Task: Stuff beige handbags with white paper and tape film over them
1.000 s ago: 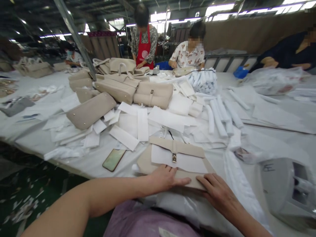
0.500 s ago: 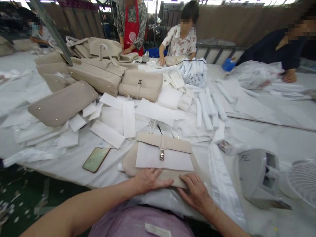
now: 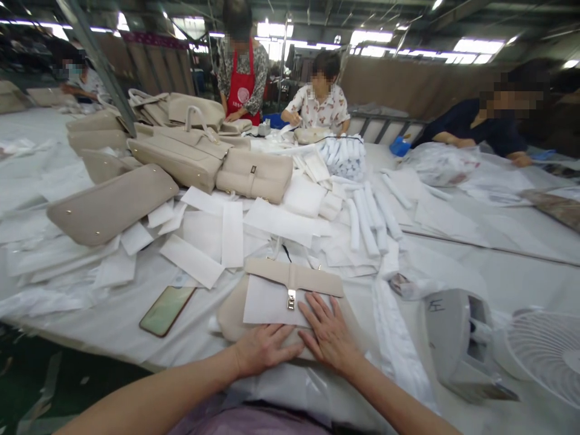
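In front of me a beige handbag lies flat on the table. A white sheet rests on its front, tucked beneath the flap strap and its metal clasp. My left hand is flat on the bag's near part, at the sheet's lower edge, fingers stretched out. My right hand lies with spread fingers over the sheet's right side and the bag below it. Neither hand grips anything. The bag's near edge is partly hidden by my hands.
A phone lies to the left. Beige bags are piled behind loose white sheets. White rolls stand beyond the bag. At right are a grey device and a white fan. Several people work across the table.
My right hand has moved up from the bag's near edge onto the white sheet, its fingers spreading. The left hand stays at the sheet's lower edge. The camera view has tilted up.
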`<act>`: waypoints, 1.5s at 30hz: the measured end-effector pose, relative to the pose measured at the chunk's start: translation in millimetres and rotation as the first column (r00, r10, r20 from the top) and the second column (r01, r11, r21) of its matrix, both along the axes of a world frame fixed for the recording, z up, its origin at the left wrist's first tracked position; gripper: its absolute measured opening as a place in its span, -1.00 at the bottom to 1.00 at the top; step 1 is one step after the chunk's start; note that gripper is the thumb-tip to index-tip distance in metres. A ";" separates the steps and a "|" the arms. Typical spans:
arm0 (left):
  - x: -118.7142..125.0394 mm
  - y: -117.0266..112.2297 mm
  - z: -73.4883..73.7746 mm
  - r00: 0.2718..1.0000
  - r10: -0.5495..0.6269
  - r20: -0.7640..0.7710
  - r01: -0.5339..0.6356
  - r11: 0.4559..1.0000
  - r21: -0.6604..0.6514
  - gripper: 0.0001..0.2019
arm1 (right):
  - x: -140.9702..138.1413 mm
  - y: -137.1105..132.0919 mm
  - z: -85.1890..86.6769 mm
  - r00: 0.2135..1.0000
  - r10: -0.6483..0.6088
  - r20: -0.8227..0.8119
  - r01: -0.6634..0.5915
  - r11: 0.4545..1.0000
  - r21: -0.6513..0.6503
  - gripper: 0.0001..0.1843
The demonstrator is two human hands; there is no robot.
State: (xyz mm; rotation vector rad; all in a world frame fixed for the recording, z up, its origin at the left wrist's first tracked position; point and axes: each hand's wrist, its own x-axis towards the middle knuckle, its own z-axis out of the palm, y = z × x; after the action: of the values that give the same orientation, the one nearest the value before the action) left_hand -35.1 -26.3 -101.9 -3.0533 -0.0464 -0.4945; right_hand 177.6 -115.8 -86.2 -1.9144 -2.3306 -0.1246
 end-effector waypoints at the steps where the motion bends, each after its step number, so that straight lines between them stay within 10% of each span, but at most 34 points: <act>1: -0.6 -0.7 4.2 1.000 -0.026 0.010 0.026 1.000 -0.013 -0.71 | 1.1 -1.0 -1.9 1.000 -0.003 0.002 0.003 1.000 0.001 -0.45; 6: 11.6 -12.6 45.3 0.980 -0.185 0.073 0.192 0.977 -0.097 -0.81 | 7.1 -1.8 -8.6 1.000 -0.025 0.016 0.025 1.000 -0.016 -0.44; 10: 37.3 -14.1 63.6 0.997 -0.066 0.048 0.072 0.991 -0.117 -0.47 | 7.0 -0.6 -14.7 0.999 -0.021 0.039 0.022 1.000 -0.004 -0.42; 19: 50.2 2.9 5.5 0.973 -0.079 -0.217 0.049 0.989 -0.142 -0.12 | 7.9 -2.4 -8.0 1.000 -0.007 -0.006 0.007 1.000 0.025 -0.40; 35: 44.9 20.4 7.2 0.987 -0.152 -0.058 0.134 0.962 -0.236 -0.27 | 26.5 6.0 2.9 0.898 0.010 -0.439 0.031 0.996 0.086 -0.69; 40: 42.4 23.4 10.2 0.986 -0.159 -0.050 0.144 0.964 -0.224 -0.32 | 87.7 62.8 18.3 0.767 -0.267 -0.584 0.455 0.868 0.200 -0.73; 45: 41.9 25.0 11.3 0.987 -0.156 -0.044 0.143 0.965 -0.220 -0.29 | 137.7 143.7 10.1 0.935 -0.234 -0.266 0.294 0.932 0.214 -0.53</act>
State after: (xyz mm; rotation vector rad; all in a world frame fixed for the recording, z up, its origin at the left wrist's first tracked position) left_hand 6.9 -1.3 -90.6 -3.3004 0.1442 -0.4295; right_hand 315.3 27.9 -76.1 -1.9818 -1.8024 -0.1940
